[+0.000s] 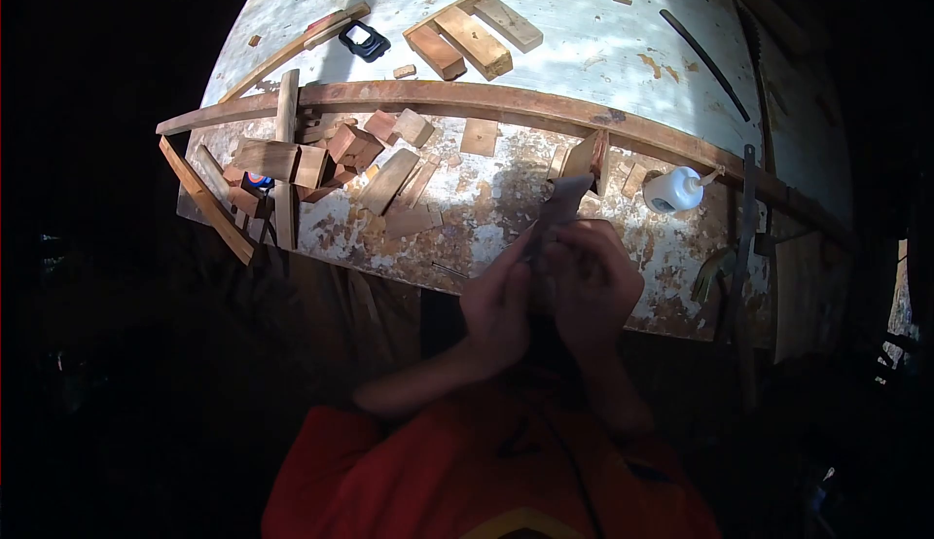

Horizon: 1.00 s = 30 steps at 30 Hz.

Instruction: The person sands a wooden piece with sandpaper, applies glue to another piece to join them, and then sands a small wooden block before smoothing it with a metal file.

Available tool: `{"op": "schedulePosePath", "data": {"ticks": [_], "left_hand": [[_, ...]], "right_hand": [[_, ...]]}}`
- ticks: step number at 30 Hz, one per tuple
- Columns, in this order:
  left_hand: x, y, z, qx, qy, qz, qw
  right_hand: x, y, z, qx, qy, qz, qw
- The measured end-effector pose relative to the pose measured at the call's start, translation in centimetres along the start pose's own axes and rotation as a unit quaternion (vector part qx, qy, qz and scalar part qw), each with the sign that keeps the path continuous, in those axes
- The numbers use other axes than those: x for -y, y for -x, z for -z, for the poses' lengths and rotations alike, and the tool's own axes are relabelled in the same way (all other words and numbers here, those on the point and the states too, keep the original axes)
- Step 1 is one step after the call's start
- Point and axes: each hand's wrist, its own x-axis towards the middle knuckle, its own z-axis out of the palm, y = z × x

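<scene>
Both hands are close together in shadow at the front edge of the workbench. Between them a flat brown piece points up and away from me; its lower end is hidden by the fingers, and its material is too dark to make out. My left hand is closed on it from the left, thumb upward. From the right, my right hand pinches it with bent fingers. Just beyond its tip a small upright wooden piece stands against the long beam. A white plastic bottle lies to the right of my right hand.
A long wooden beam crosses the paint-stained workbench. Loose wood blocks are heaped at left. Farther back are larger blocks, a black device and a dark strip. A long metal blade hangs over the right edge.
</scene>
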Motion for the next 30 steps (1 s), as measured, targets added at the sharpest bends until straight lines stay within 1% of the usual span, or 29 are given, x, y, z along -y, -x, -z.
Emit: {"op": "schedulePosePath", "data": {"ticks": [1, 4, 6, 7, 9, 10, 12, 15, 19, 22, 24, 27, 30], "left_hand": [[0.0, 0.2, 0.0, 0.0, 0.007, 0.013, 1.0], [-0.4, -0.2, 0.0, -0.001, 0.05, 0.072, 0.996], [-0.5, -0.1, 0.3, 0.011, 0.072, 0.107, 0.992], [-0.7, 0.0, 0.4, 0.018, 0.105, 0.127, 0.986], [-1.0, -0.2, 0.6, 0.034, 0.172, 0.163, 0.971], [-1.1, -0.2, 0.9, 0.038, 0.183, 0.181, 0.966], [-1.3, -0.1, 1.5, 0.047, 0.207, 0.216, 0.953], [-1.2, -0.2, 1.9, 0.072, 0.152, 0.196, 0.966], [-0.9, 0.2, 2.3, 0.103, 0.166, 0.218, 0.956], [-1.0, 0.4, 2.3, 0.103, 0.166, 0.229, 0.954], [-1.4, 0.3, 2.3, 0.1, 0.169, 0.23, 0.953], [-0.4, 0.3, 2.8, 0.098, 0.133, 0.23, 0.959], [-0.6, 0.3, 2.6, 0.071, 0.142, 0.228, 0.961]], "right_hand": [[0.1, 0.0, -0.1, -0.014, 0.002, 0.001, 1.0], [-0.1, 0.9, -0.7, -0.036, 0.101, 0.068, 0.992], [-1.0, 1.1, -0.1, -0.014, 0.159, 0.147, 0.976], [-1.4, 1.1, 0.3, -0.004, 0.187, 0.185, 0.965], [-1.3, 0.9, 1.1, 0.031, 0.206, 0.217, 0.954], [-1.2, 0.9, 1.5, 0.049, 0.215, 0.232, 0.947], [-0.5, 0.7, 2.1, 0.093, 0.2, 0.236, 0.946], [-0.2, 0.4, 3.3, 0.156, 0.195, 0.252, 0.935], [0.6, -0.7, 5.0, 0.243, 0.235, 0.269, 0.902], [1.4, -1.1, 5.3, 0.231, 0.26, 0.28, 0.895], [1.5, -1.0, 5.0, 0.221, 0.258, 0.269, 0.901], [1.4, -0.9, 4.9, 0.212, 0.276, 0.243, 0.906], [0.9, -0.8, 5.2, 0.216, 0.295, 0.227, 0.903]]}}
